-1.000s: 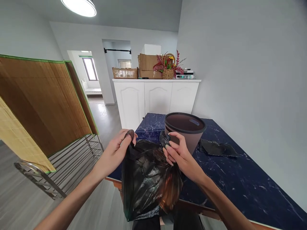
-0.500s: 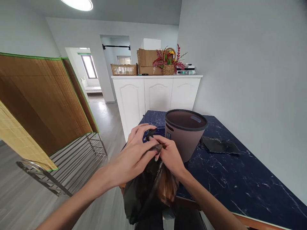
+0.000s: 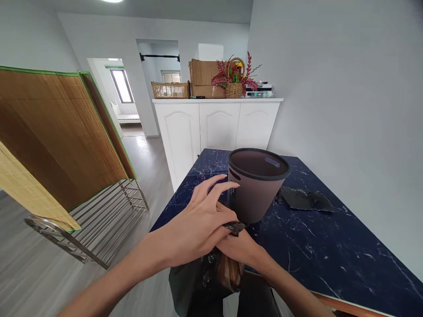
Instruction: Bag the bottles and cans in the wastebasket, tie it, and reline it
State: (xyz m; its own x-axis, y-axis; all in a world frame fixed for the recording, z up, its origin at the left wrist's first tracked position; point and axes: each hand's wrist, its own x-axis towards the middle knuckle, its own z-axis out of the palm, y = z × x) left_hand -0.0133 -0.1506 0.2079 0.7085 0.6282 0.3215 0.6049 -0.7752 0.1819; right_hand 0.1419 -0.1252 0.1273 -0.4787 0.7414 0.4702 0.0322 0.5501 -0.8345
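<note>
A black plastic garbage bag (image 3: 194, 284) hangs in front of my body at the near table edge, with something brownish showing through its thin side. My left hand (image 3: 201, 224) crosses over the top, pinching a twisted end of the bag between thumb and finger while its other fingers stretch out. Beneath it, my right hand (image 3: 243, 246) is closed around the bag's neck; its fingers are mostly hidden. Just beyond both hands a mauve trash can (image 3: 256, 198) with a dark rim stands upright on the table.
A flattened black plastic bag (image 3: 307, 200) lies right of the trash can on the dark blue marbled table (image 3: 317, 246). Behind is a white cabinet (image 3: 218, 127) bearing cardboard boxes and a flower basket (image 3: 234, 90). A metal rack (image 3: 109, 215) with a bamboo mat (image 3: 59, 136) stands left.
My left hand has moved right and over my right hand, carrying the bag's end across. The right hand has dropped slightly below it. The view has tilted a little downward.
</note>
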